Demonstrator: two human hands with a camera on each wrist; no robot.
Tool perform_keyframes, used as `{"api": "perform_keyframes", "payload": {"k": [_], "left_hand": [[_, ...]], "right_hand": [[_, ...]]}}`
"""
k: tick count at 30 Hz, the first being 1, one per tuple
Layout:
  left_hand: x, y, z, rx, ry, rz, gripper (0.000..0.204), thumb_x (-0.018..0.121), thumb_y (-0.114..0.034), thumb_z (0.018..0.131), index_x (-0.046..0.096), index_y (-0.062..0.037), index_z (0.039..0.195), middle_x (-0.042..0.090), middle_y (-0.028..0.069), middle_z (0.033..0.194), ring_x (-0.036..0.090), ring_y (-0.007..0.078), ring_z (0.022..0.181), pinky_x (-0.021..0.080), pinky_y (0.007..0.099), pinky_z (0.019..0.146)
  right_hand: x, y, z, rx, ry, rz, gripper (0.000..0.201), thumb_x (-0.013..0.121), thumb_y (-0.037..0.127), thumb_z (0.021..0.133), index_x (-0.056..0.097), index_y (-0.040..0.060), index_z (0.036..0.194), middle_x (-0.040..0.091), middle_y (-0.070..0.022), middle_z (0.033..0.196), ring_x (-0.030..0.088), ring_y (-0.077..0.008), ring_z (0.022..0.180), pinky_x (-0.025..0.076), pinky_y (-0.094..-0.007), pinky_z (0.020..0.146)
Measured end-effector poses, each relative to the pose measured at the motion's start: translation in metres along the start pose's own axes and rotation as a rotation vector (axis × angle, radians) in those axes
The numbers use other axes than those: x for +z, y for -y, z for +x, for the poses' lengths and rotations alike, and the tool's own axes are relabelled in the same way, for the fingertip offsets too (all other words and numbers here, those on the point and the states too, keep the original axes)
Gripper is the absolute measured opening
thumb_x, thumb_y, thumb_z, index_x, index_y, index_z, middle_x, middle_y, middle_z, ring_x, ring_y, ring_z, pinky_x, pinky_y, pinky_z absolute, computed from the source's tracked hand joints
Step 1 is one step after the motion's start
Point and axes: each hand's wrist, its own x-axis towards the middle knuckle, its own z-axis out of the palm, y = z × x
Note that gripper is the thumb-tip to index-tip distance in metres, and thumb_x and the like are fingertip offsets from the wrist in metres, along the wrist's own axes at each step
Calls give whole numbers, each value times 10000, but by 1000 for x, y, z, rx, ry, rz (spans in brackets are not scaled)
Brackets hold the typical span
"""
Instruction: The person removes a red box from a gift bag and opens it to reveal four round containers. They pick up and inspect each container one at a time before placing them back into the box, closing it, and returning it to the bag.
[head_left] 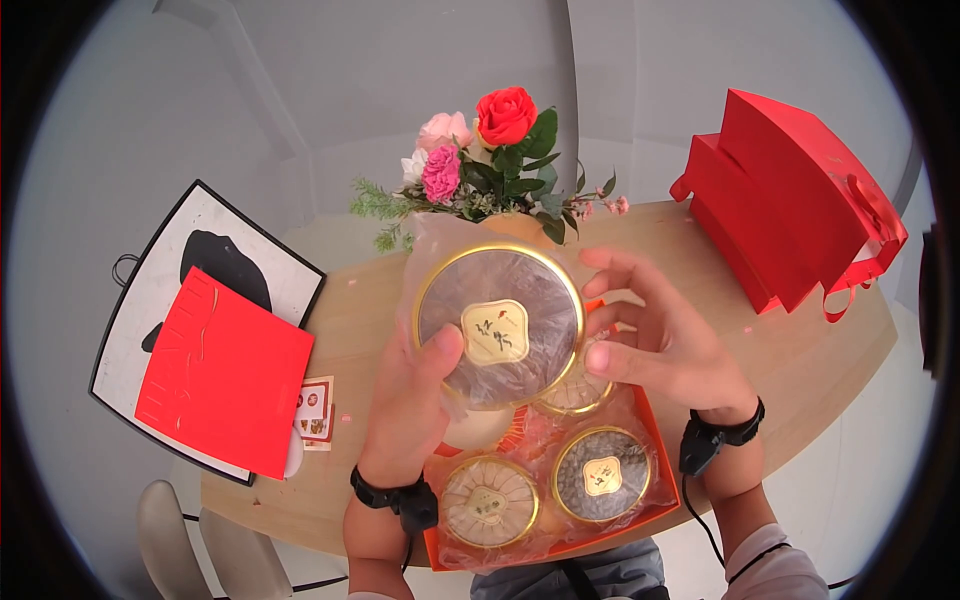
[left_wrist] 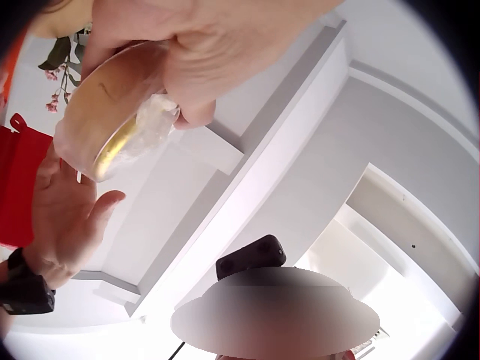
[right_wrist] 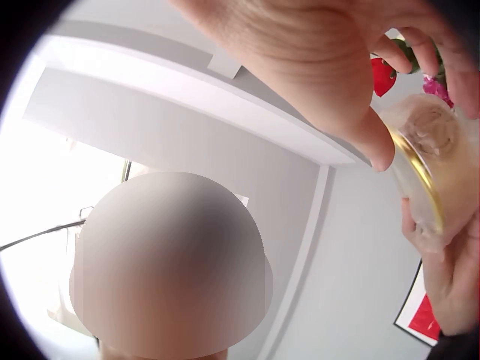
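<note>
My left hand (head_left: 405, 420) holds up a round canister (head_left: 500, 280) with a gold rim, wrapped in clear plastic. Its thumb lies on the lid beside a cream label, and dark contents show through. In the left wrist view the fingers wrap the side of the canister (left_wrist: 105, 105). Close to the right edge is my right hand (head_left: 670, 345), thumb and fingers spread and holding nothing. Below both hands sits an orange-red box (head_left: 652, 435). Inside it are a canister with pale contents (head_left: 490, 525), one with dark grey pieces (head_left: 625, 500), and another pale one (head_left: 575, 392), partly hidden.
Flowers (head_left: 505, 115) in a vase stand at the back of the wooden table (head_left: 800, 370). A red gift bag (head_left: 790, 200) is at the right. On the left lies a black-edged white board (head_left: 170, 250) with a red folder (head_left: 230, 370) on it, beside small printed cards (head_left: 318, 410).
</note>
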Motion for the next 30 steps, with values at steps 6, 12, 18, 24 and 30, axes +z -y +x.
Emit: {"api": "perform_keyframes", "payload": {"k": [6, 12, 18, 24, 30], "left_hand": [[3, 2, 2, 28, 59, 0, 753, 673, -278, 966, 281, -22, 1557, 523, 111, 1422, 534, 202, 1280, 446, 360, 1073], [8, 3, -1, -14, 126, 41, 765, 673, -255, 959, 276, -21, 1569, 515, 105, 1438, 515, 199, 1299, 401, 357, 1107], [4, 7, -3, -67, 157, -73, 824, 676, -239, 954, 202, -16, 1589, 449, 114, 1498, 436, 207, 1380, 359, 372, 1142], [7, 3, -7, -127, 155, -122, 836, 682, -290, 961, 198, -15, 1584, 441, 120, 1498, 432, 215, 1383, 368, 380, 1142], [7, 0, -5, -101, 135, -55, 739, 662, -281, 982, 275, -6, 1548, 496, 125, 1446, 513, 206, 1299, 442, 372, 1078]], "right_hand": [[8, 14, 4, 163, 126, 262, 758, 777, 115, 882, 358, -4, 1502, 466, -114, 1420, 528, -243, 1261, 437, -389, 1074], [14, 9, 7, 44, 196, 329, 716, 765, 105, 904, 354, -33, 1474, 540, -140, 1394, 539, -204, 1285, 446, -372, 1085], [15, 6, 10, 63, 213, 391, 689, 739, 19, 902, 356, -43, 1471, 564, -143, 1376, 544, -203, 1282, 449, -357, 1079], [17, 6, 7, 13, 165, 443, 756, 726, -34, 890, 295, -41, 1512, 553, -148, 1394, 541, -199, 1285, 448, -357, 1078], [16, 4, 8, 50, 192, 394, 801, 743, -33, 877, 269, -32, 1523, 557, -148, 1383, 526, -213, 1306, 443, -371, 1088]]}}
